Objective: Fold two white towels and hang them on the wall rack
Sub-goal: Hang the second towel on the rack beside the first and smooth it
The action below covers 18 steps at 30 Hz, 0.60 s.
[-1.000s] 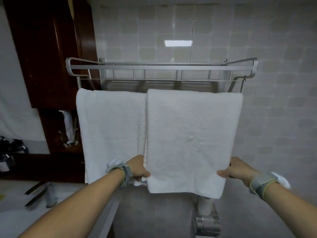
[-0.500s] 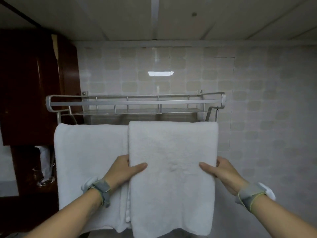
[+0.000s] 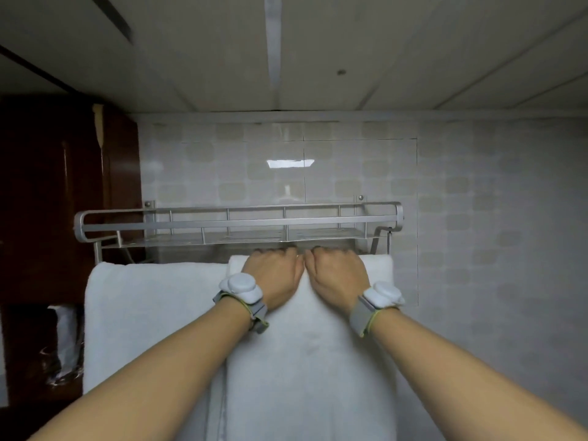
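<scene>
Our fingers curl over the top fold of the right towel (image 3: 311, 361), left hand (image 3: 276, 275) and right hand (image 3: 337, 276) side by side; their tips are hidden. Just above them sits the wall rack (image 3: 238, 221); left of them hangs the left towel (image 3: 149, 316).

A tiled wall (image 3: 461, 192) of pale grey squares is filling the back of the room, catching a bright reflection of a light (image 3: 290, 163). A panelled ceiling (image 3: 350, 58) is running overhead. A dark red-brown wooden cabinet (image 3: 57, 192) is standing at the left, reaching almost to the ceiling.
</scene>
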{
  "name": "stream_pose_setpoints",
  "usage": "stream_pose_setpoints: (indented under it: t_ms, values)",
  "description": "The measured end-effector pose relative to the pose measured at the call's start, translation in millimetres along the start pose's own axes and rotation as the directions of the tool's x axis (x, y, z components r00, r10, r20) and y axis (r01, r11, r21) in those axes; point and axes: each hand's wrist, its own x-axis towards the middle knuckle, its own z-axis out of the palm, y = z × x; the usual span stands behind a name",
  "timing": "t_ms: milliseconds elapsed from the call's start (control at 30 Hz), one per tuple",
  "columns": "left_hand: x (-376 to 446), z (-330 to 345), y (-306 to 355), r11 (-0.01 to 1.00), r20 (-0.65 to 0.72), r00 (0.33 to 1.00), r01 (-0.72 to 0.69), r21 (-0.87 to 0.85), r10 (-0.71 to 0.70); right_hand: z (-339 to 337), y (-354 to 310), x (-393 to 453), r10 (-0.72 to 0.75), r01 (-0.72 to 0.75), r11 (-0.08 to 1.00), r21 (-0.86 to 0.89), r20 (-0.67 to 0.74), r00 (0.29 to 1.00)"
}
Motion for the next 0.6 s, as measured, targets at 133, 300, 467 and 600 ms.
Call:
stream_pose_setpoints:
  t_ms: [133,300,467,600]
  values:
    - [-3.2,7.8,-17.3,0.991,-0.003,0.997,0.08,0.105,-0.08,1.8,36.2,-8.3,0.083,-0.086,0.988,-0.127,-0.023,0.996]
    - [-11.5,14.5,-39.6,0.967,-0.088,0.978,0.199,0.159,-0.187,13.4,60.6,-15.5,0.075,-0.097,0.978,-0.186,-0.12,0.99]
    - [-11.3,14.8,-35.6,0.96,-0.148,0.966,0.235,0.152,-0.213,7.1,43.5,-8.9,0.14,-0.16,0.975,-0.153,-0.134,0.981]
    - [-21.5,9.7,-31.1,0.957,-0.11,0.965,0.251,0.148,-0.236,9.2,14.3,-1.8,0.018,-0.023,0.996,-0.083,-0.06,0.998]
